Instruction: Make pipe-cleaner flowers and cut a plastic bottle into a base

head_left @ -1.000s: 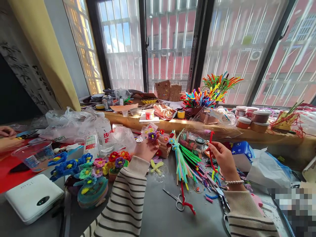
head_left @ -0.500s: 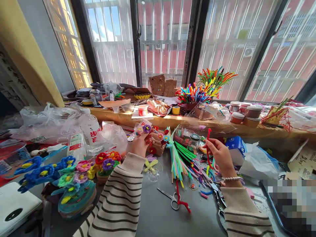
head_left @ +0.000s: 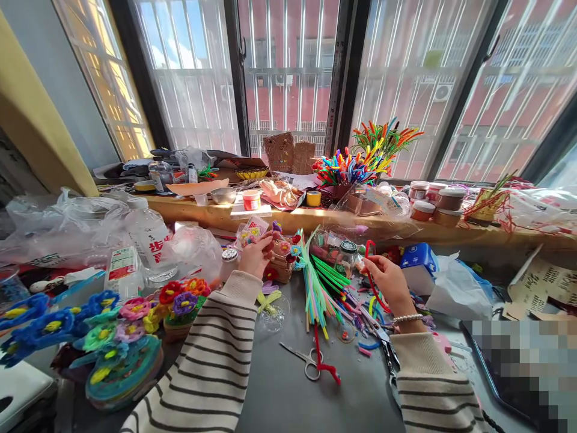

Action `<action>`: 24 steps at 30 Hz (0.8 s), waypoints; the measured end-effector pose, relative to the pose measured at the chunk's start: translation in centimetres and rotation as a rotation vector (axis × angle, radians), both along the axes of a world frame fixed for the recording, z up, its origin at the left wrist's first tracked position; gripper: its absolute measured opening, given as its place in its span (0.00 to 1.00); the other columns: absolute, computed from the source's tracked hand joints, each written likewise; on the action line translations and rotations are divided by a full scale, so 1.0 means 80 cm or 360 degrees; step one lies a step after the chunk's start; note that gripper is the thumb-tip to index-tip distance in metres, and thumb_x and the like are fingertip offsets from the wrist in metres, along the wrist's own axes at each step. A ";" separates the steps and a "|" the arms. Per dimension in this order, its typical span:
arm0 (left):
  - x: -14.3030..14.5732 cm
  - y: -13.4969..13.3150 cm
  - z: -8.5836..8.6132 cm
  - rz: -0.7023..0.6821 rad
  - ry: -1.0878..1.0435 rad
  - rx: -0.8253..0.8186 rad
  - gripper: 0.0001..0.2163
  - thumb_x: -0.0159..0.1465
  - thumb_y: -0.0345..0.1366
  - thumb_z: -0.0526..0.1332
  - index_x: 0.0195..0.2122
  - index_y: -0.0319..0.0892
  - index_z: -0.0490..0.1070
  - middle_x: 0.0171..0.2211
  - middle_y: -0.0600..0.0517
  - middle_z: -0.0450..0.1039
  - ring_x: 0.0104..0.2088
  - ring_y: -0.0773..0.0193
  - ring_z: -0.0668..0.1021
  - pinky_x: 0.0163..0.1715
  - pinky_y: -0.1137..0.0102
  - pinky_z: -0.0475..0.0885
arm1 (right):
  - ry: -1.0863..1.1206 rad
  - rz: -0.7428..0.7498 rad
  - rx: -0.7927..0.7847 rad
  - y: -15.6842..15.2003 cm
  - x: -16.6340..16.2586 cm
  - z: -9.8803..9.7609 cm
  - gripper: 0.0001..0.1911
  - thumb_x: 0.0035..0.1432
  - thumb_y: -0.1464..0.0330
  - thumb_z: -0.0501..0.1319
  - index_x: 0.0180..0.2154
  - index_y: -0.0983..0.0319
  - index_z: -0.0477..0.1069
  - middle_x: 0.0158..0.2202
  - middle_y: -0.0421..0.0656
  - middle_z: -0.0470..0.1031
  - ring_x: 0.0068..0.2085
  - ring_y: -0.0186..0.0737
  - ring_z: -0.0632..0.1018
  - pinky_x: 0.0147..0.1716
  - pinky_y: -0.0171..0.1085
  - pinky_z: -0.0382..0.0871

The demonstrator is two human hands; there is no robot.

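My left hand point(head_left: 256, 257) is closed, its fingertips pinching at a small purple pipe-cleaner flower point(head_left: 276, 227); the stem is hidden by the fingers. Right beside it stands a small woven basket point(head_left: 282, 270) with pink, red and blue flowers in it. My right hand point(head_left: 386, 278) pinches a red pipe cleaner point(head_left: 370, 282), whose top end curves over above the fingers. Between the hands lies a bundle of pastel and green pipe cleaners point(head_left: 315, 288). In front of it are small scissors point(head_left: 310, 362) and a bent red pipe cleaner point(head_left: 331, 370).
Blue, pink and green fuzzy flowers point(head_left: 101, 334) crowd the left. A plastic bottle point(head_left: 151, 240) stands behind them. Larger scissors point(head_left: 388, 352) lie below my right hand, near a dark-edged tablet or phone point(head_left: 487, 361). Paint jars point(head_left: 448, 207) line the windowsill.
The view has swung slightly right. My left hand has moved the purple flower nearer the basket's flowers. The red pipe cleaner in my right hand now has a bent-over top.
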State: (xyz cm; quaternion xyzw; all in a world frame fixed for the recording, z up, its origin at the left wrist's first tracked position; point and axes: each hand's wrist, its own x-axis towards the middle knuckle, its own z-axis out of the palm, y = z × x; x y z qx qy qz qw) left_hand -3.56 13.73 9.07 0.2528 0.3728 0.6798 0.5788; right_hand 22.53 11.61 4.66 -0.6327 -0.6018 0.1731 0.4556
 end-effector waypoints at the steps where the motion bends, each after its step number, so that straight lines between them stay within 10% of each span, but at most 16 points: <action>1: 0.000 0.000 0.003 -0.0020 -0.0027 0.0017 0.06 0.49 0.22 0.55 0.26 0.36 0.70 0.25 0.53 0.72 0.18 0.77 0.69 0.13 0.82 0.60 | -0.0080 -0.0043 -0.0031 -0.001 0.001 0.000 0.15 0.50 0.61 0.50 0.32 0.64 0.66 0.23 0.43 0.73 0.25 0.36 0.72 0.25 0.32 0.62; 7: -0.005 0.005 0.002 -0.0161 -0.0179 -0.0002 0.07 0.51 0.22 0.52 0.26 0.34 0.69 0.26 0.49 0.71 0.22 0.74 0.71 0.17 0.80 0.64 | -0.0607 -0.0331 -0.0226 -0.004 0.002 -0.006 0.14 0.48 0.72 0.51 0.38 0.70 0.64 0.39 0.57 0.67 0.42 0.49 0.68 0.38 0.41 0.57; 14: -0.005 0.000 0.007 -0.0335 -0.0402 0.0067 0.09 0.50 0.22 0.51 0.31 0.32 0.68 0.31 0.45 0.71 0.29 0.69 0.73 0.23 0.77 0.67 | -0.0909 0.0379 -0.0658 -0.001 -0.020 -0.028 0.03 0.36 0.69 0.61 0.17 0.62 0.69 0.20 0.40 0.72 0.25 0.36 0.72 0.23 0.29 0.60; 24: -0.014 0.006 0.002 -0.0380 -0.0584 0.0012 0.15 0.45 0.20 0.49 0.34 0.32 0.66 0.30 0.44 0.70 0.31 0.64 0.73 0.24 0.73 0.69 | -0.1099 0.0513 -0.0744 -0.003 -0.035 -0.029 0.07 0.37 0.73 0.60 0.25 0.63 0.72 0.28 0.45 0.74 0.32 0.39 0.73 0.26 0.30 0.61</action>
